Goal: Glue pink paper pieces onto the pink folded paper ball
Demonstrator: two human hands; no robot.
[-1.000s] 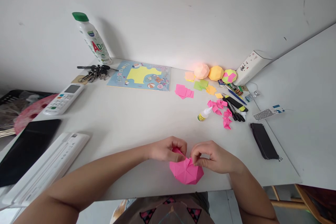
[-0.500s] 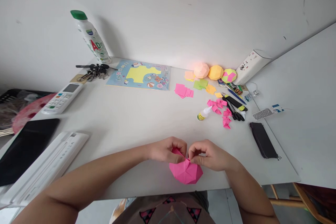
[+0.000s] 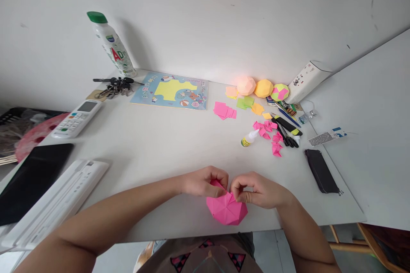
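Note:
A pink folded-paper ball (image 3: pixel 227 211) with faceted sides sits near the table's front edge, between my two hands. My left hand (image 3: pixel 208 182) grips its upper left rim, thumb on the outside and fingers curled behind. At the upper right rim, my right hand (image 3: pixel 253 190) pinches the paper between thumb and forefinger. The fingertips of both hands almost meet at the top of the ball and hide part of that edge. Beyond my hands lie a small glue bottle (image 3: pixel 250 138) on its side and several folded pink paper pieces (image 3: pixel 265 129).
Finished paper balls (image 3: pixel 263 88) line the wall beside a white box (image 3: pixel 309 81). Coloured paper squares (image 3: pixel 224 111), scissors (image 3: pixel 286 134) and a black pouch (image 3: pixel 322 171) lie right. Leftward are a picture board (image 3: pixel 171 91), keys (image 3: pixel 117 86), a bottle (image 3: pixel 112 47), a remote (image 3: pixel 77 119) and a tablet (image 3: pixel 35 179).
My right fingertips have shifted very slightly to the right along the rim, showing a bit more of the ball's top. My left hand keeps its place.

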